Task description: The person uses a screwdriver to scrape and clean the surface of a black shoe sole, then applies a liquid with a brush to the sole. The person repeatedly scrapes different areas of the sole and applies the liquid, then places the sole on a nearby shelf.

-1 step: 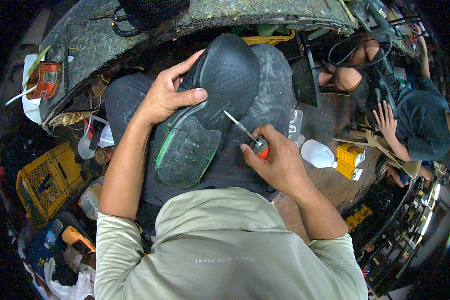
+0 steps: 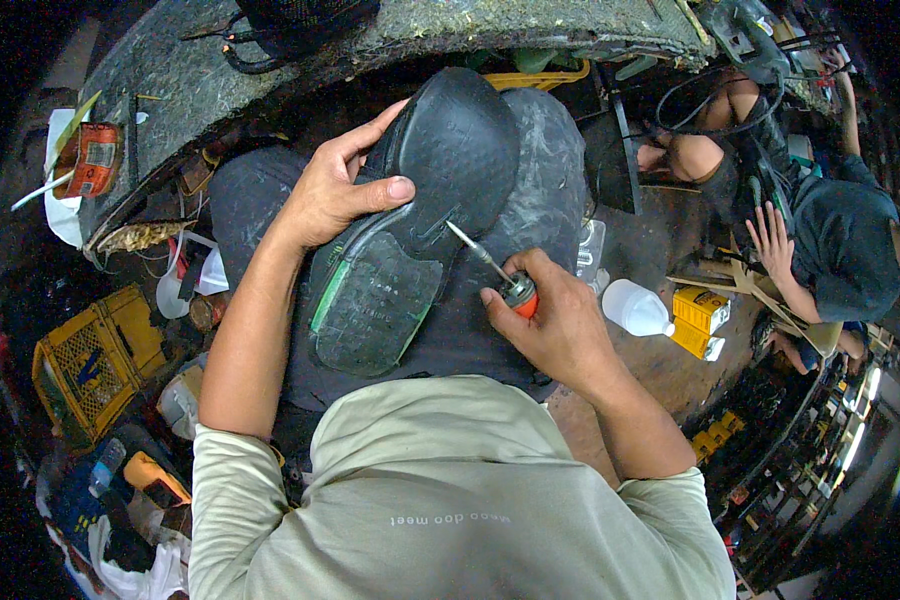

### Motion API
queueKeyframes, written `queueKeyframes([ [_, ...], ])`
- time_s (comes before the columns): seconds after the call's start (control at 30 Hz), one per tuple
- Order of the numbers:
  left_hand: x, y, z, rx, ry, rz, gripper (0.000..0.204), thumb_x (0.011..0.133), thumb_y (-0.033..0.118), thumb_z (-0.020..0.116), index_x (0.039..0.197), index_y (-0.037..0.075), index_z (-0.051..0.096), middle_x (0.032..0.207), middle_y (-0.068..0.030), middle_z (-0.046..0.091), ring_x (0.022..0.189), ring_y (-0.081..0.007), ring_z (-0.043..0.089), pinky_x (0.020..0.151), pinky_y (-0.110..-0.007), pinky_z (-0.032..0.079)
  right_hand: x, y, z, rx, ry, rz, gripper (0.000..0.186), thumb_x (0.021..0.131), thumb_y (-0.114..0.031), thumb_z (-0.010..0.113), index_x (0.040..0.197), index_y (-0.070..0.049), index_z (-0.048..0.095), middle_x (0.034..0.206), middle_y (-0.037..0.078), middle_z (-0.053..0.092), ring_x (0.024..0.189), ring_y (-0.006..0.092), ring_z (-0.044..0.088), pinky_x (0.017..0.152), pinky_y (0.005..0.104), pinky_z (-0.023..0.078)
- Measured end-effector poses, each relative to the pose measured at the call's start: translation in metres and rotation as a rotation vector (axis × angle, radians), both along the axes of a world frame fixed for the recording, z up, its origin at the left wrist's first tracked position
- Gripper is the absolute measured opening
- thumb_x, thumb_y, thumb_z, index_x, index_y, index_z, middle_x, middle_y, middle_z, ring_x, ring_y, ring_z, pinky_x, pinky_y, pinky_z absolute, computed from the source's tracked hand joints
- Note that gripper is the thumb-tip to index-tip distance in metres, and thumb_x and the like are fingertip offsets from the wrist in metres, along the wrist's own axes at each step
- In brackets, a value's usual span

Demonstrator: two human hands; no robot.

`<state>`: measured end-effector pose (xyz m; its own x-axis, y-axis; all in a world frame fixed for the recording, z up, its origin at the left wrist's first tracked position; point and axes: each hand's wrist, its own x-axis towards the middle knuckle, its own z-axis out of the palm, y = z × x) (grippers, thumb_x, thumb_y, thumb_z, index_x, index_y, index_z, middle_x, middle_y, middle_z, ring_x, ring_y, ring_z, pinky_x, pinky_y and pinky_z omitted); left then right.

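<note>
Shoe: here a black shoe is lying sole-up on the dark trousers, toe pointing away, its green-edged heel facing the body; the lap is probably serving as a padded rest.
Left hand: the left hand is gripping the shoe's left side, thumb lying over the sole's edge, other fingers curling partly out of sight, a hold that seems to be steadying it while leaving mid-sole exposed.
Right hand: the right hand is wrapping snugly around the red-handled tool, thumb and forefinger sitting forward by the collar, likely for fine control.
Tip: it's pointing at the sole just ahead of the heel; whether it's touching, I can't tell.
Right flank: a white jug is lying beside yellow boxes, apparently within reach.
Left flank: a yellow crate is sitting well apart, out of the hands' way.
</note>
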<state>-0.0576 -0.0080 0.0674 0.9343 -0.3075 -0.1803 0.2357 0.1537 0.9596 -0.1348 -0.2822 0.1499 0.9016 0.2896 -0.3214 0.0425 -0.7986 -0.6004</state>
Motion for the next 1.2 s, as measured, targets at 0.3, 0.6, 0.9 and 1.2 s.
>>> queueKeyframes([
  [0.3, -0.0001, 0.0004, 0.0015, 0.000, -0.002, -0.015, 0.100, 0.075, 0.030, 0.092, 0.156, 0.000, 0.042, 0.147, -0.0121, 0.056, 0.133, -0.0214, 0.055, 0.117, -0.036, 0.038, 0.0000, 0.0004, 0.0006, 0.000, 0.013, 0.004, 0.032, 0.089, -0.026, 0.079, 0.105, -0.005, 0.062, 0.080, 0.019, 0.066, 0.073, 0.0360, 0.070, 0.066, 0.0418, 0.053],
  [0.6, 0.0000, -0.0011, 0.0007, -0.022, -0.022, -0.004, 0.099, 0.075, 0.031, 0.092, 0.155, -0.001, 0.042, 0.147, -0.0123, 0.056, 0.134, -0.0218, 0.054, 0.117, -0.036, 0.037, 0.0008, 0.0008, 0.0001, 0.000, -0.004, -0.008, 0.032, 0.089, -0.028, 0.079, 0.105, -0.005, 0.062, 0.075, 0.018, 0.064, 0.069, 0.0343, 0.069, 0.064, 0.0416, 0.052],
  [0.9, 0.0001, 0.0002, 0.0001, -0.006, -0.025, -0.014, 0.099, 0.075, 0.030, 0.092, 0.156, 0.001, 0.042, 0.146, -0.0123, 0.057, 0.133, -0.0218, 0.055, 0.117, -0.036, 0.038, -0.0002, 0.0017, -0.0014, 0.007, 0.006, -0.007, 0.031, 0.089, -0.026, 0.079, 0.104, -0.005, 0.061, 0.085, 0.019, 0.067, 0.077, 0.0378, 0.071, 0.067, 0.0433, 0.054],
  [1.2, 0.0001, -0.0001, -0.0012, -0.010, -0.019, -0.010, 0.099, 0.075, 0.030, 0.092, 0.156, 0.001, 0.042, 0.145, -0.0123, 0.057, 0.132, -0.0216, 0.056, 0.116, -0.036, 0.039, 0.0002, 0.0017, -0.0004, -0.021, 0.066, -0.008, 0.035, 0.090, -0.037, 0.076, 0.107, -0.009, 0.062, 0.093, 0.019, 0.071, 0.082, 0.0406, 0.070, 0.071, 0.0504, 0.056],
])
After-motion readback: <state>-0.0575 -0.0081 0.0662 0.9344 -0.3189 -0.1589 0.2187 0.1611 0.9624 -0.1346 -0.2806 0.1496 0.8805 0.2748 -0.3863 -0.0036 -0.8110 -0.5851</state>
